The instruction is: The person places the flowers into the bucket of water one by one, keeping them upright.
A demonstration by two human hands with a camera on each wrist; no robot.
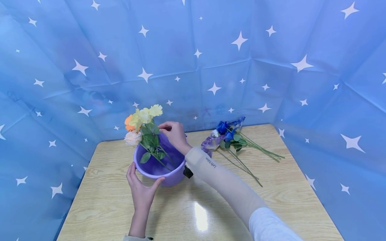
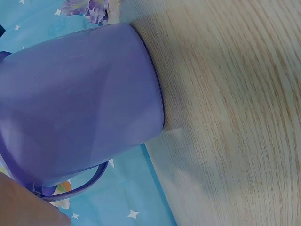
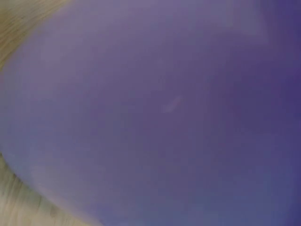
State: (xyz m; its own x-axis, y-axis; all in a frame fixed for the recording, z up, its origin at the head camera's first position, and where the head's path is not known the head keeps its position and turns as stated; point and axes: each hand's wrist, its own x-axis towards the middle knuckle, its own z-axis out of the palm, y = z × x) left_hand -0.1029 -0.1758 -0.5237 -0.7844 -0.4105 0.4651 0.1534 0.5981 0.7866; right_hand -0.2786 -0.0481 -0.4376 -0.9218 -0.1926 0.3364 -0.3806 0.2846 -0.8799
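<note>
A purple bucket (image 1: 178,175) stands on the table, its side also filling much of both wrist views. Several artificial flowers lean to the left inside it: yellow blooms (image 1: 144,115), an orange bloom (image 1: 129,123) and a pale pink rose (image 1: 132,137). My left hand (image 1: 141,192) is spread against the front left of the bucket, thumb and fingers touching its rim. Over the rear of the opening, my right hand (image 1: 175,134) has thumb and index finger pinched at the leaves of the yellow flower. Its exact contact is partly hidden.
To the right of the bucket lie blue roses (image 1: 223,127), a purple flower (image 1: 212,143) and a small white bloom (image 1: 215,133), green stems pointing right. A blue star-printed cloth (image 1: 181,50) rises behind the wooden table (image 1: 99,201) and along both sides.
</note>
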